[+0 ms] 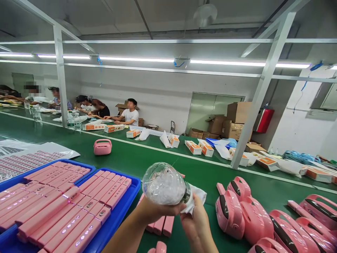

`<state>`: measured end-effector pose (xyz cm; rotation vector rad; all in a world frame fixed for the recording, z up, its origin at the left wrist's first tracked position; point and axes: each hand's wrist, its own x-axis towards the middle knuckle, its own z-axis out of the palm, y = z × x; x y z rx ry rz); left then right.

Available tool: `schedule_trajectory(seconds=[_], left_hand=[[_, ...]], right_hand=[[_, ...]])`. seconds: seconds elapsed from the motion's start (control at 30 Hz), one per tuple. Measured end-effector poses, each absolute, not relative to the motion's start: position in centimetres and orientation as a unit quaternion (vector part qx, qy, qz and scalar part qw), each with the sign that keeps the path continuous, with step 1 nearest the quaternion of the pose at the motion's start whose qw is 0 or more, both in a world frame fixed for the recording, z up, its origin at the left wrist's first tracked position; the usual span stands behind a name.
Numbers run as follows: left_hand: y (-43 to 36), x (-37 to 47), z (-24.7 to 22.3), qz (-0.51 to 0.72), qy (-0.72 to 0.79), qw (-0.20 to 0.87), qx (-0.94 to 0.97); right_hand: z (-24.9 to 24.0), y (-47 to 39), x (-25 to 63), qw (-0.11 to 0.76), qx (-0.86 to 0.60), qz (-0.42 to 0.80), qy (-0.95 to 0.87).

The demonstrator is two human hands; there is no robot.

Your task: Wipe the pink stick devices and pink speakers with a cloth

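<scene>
A clear plastic bottle (163,184) lies tilted on its side in the air at the middle of the head view, with whitish material showing inside it. Around its underside, near the neck, my left hand (161,208) is closed. My right hand (195,218) pinches a white cloth or tissue (200,195) against the dark-ringed mouth of the bottle. Some of its fingertips are hidden behind the cloth. Below the hands, several pink bar-shaped parts (159,225) rest on the green table (126,154), partly covered by my forearm.
Blue trays (135,189) of pink bars stand at left, beside a sheet of small labels (34,160). One pink handled case (102,147) sits farther back; several more (230,214) crowd the right. Beyond are white-orange boxes (193,147), a metal post (250,123) and seated people (131,115).
</scene>
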<state>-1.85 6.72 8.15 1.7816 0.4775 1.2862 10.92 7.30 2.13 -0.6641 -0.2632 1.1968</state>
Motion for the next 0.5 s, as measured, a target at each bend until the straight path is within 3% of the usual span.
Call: schedule_trajectory(seconds=[0.33, 0.5], left_hand=[[6.4, -1.6, 8.7, 0.537, 0.184, 0.474, 0.673], [5.0, -1.0, 9.2, 0.453, 0.258, 0.492, 0.698]], right_hand=[[3.2, 7.0, 10.7, 0.744, -0.325, 0.573, -0.113], [3.4, 7.6, 13.2, 0.787, -0.388, 0.443, -0.183]])
